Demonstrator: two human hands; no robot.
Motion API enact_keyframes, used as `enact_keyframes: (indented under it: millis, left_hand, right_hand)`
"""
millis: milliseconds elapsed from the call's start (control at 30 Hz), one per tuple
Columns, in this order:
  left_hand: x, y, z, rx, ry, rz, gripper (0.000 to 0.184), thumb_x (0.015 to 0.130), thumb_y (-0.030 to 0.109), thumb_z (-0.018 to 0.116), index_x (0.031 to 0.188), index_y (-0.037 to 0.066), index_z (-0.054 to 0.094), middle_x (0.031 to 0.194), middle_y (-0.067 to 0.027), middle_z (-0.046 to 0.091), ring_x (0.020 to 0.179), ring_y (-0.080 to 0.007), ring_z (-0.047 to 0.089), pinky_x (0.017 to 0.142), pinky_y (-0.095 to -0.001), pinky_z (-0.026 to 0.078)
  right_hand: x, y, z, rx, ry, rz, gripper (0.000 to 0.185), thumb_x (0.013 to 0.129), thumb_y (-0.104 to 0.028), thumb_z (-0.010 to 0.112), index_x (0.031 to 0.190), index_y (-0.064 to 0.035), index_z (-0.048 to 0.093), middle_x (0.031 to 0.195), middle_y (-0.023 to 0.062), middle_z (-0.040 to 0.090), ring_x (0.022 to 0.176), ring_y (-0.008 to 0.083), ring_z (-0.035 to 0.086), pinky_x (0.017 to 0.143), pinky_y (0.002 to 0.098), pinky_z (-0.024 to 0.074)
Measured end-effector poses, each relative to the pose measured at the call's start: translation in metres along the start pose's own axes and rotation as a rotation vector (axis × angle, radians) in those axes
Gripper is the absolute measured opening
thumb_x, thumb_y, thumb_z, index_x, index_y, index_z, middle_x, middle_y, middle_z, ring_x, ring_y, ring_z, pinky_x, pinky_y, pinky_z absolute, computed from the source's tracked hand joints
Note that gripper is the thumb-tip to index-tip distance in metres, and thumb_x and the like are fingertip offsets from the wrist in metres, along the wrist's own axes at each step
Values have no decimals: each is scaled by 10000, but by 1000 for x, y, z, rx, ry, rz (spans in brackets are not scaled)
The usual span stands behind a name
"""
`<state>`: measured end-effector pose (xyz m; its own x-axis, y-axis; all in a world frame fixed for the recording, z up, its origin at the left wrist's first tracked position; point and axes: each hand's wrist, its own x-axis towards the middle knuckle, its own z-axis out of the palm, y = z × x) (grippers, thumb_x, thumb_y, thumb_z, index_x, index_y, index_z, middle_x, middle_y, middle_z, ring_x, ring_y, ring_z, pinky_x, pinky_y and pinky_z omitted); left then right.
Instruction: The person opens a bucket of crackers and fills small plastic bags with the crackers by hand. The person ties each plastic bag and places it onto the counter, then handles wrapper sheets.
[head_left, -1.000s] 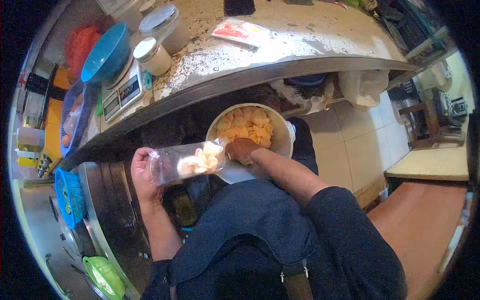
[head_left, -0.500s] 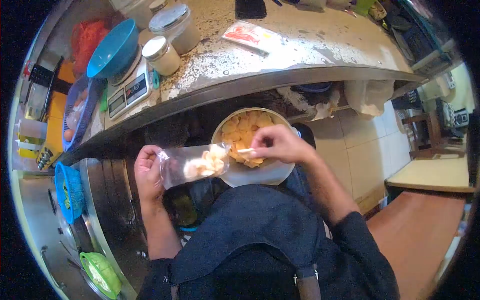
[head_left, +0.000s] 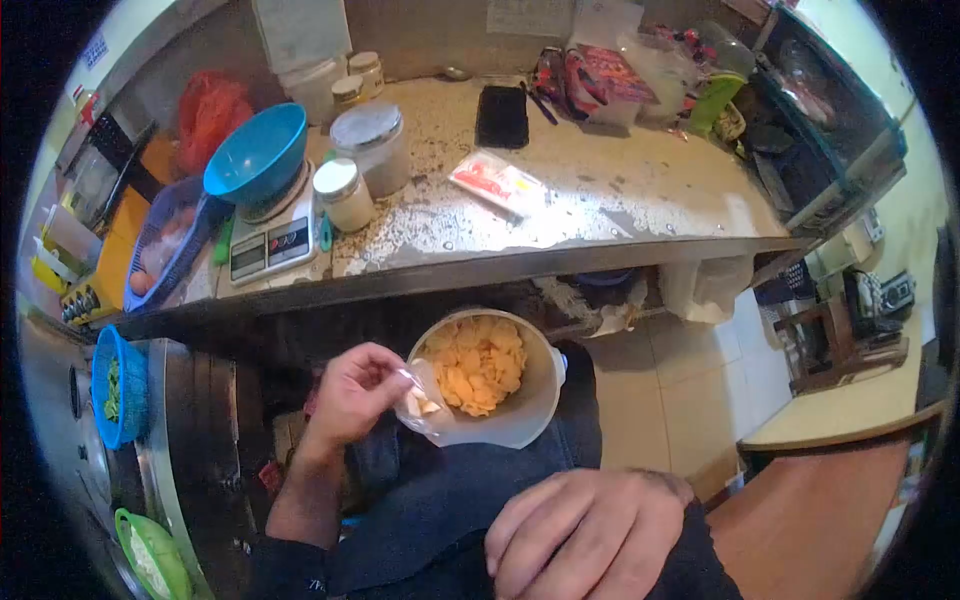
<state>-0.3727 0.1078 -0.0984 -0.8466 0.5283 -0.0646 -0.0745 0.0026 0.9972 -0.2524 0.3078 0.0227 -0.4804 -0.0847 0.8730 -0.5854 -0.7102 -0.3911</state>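
My left hand [head_left: 358, 392] pinches the top of a small clear plastic bag [head_left: 424, 408] with some pale slices in it. The bag hangs at the left rim of a large pale tub [head_left: 541, 400], partly over it. Thin yellow-orange chips [head_left: 475, 365] fill much of the tub, which sits at my lap. My right hand [head_left: 600, 530] is raised close to the camera, back of the hand showing, fingers curled and side by side. Its fingertips and anything between them are hidden.
On the counter stand a kitchen scale [head_left: 272, 247] with a blue bowl [head_left: 255, 158], lidded jars [head_left: 343, 195] and a flat plastic packet [head_left: 497, 183]. The counter's front edge [head_left: 560, 262] runs above the tub. Blue [head_left: 120, 385] and green [head_left: 152, 555] baskets are at left.
My right hand has left the chips, where it held a slice, and come up near the camera. The bag is now lower and gathered at the tub's rim. The view has tilted up.
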Motion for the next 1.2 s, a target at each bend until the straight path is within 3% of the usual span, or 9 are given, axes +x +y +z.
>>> enact_keyframes:
  millis: [200, 333, 400, 567, 733, 833, 967, 1133, 1200]
  left_hand:
    - [1, -3, 14, -68, -74, -82, 111, 850, 28, 676, 939, 20, 609, 795, 2, 615, 712, -47, 574, 630, -200, 479]
    - [5, 5, 18, -44, -111, -71, 136, 851, 35, 679, 965, 22, 604, 796, 2, 613, 704, -42, 567, 624, -190, 468]
    - [6, 15, 23, -99, -102, -66, 176, 851, 33, 677, 1003, 21, 589, 801, -2, 616, 714, -44, 569, 632, -189, 469]
    - [18, 10, 17, -293, -170, 44, 380, 859, 7, 653, 1194, 29, 476, 854, -33, 648, 731, -72, 601, 668, -206, 478]
    - [41, -8, 20, -686, -519, 170, 1011, 694, 507, 791, 1441, 58, 280, 1391, -127, 413, 1281, -200, 413, 1070, -389, 338]
    - [43, -27, 32, -263, -394, 236, 741, 840, 422, 694, 1391, 46, 371, 1311, -93, 496, 1220, -179, 478, 1034, -352, 378]
    - [58, -15, 42, -348, -305, -90, 398, 972, 307, 516, 1248, 20, 503, 1111, -84, 617, 1026, -170, 607, 900, -327, 490]
    - [75, -22, 40, -664, -412, -347, 315, 1006, 249, 439, 1169, 5, 553, 1051, -120, 643, 866, -202, 668, 773, -356, 564]
    - [81, -16, 38, -614, -445, -399, 297, 979, 174, 475, 1196, -17, 541, 1101, -139, 628, 977, -231, 644, 842, -379, 548]
  right_hand:
    - [9, -6, -16, 139, -107, 55, 133, 874, -81, 600, 809, 13, 668, 877, 176, 666, 698, 277, 606, 621, 373, 490]
    - [3, -11, -53, -755, -260, 595, 370, 841, -142, 668, 1195, -65, 595, 1225, 186, 571, 1132, 347, 557, 940, 421, 435]
    - [-21, 16, -57, -1180, -272, 811, 581, 775, -190, 722, 1308, -129, 499, 1368, 142, 458, 1173, 364, 515, 936, 422, 442]
    - [-59, 50, -77, -1220, -163, 899, 442, 776, -180, 709, 1189, -107, 573, 1162, 142, 591, 1050, 318, 596, 848, 394, 489]
    - [-20, 55, -82, -1192, 69, 693, 230, 780, -163, 749, 874, -18, 598, 795, 144, 648, 732, 205, 660, 651, 300, 510]
    - [-5, 65, -102, -1210, 143, 794, 250, 783, -182, 766, 812, -24, 574, 701, 75, 610, 653, 107, 574, 587, 261, 464]
    - [1, 74, -139, -1220, 324, 831, 269, 773, -180, 786, 747, -56, 548, 685, -44, 530, 633, 50, 464, 542, 226, 408]
    - [8, 63, -163, -1246, 467, 730, 241, 787, -212, 762, 851, -45, 601, 716, 18, 574, 662, 94, 509, 596, 262, 445]
    - [21, 45, -150, -1451, 52, 471, 479, 691, -248, 825, 1067, -73, 585, 1081, 140, 605, 940, 248, 611, 825, 340, 488]
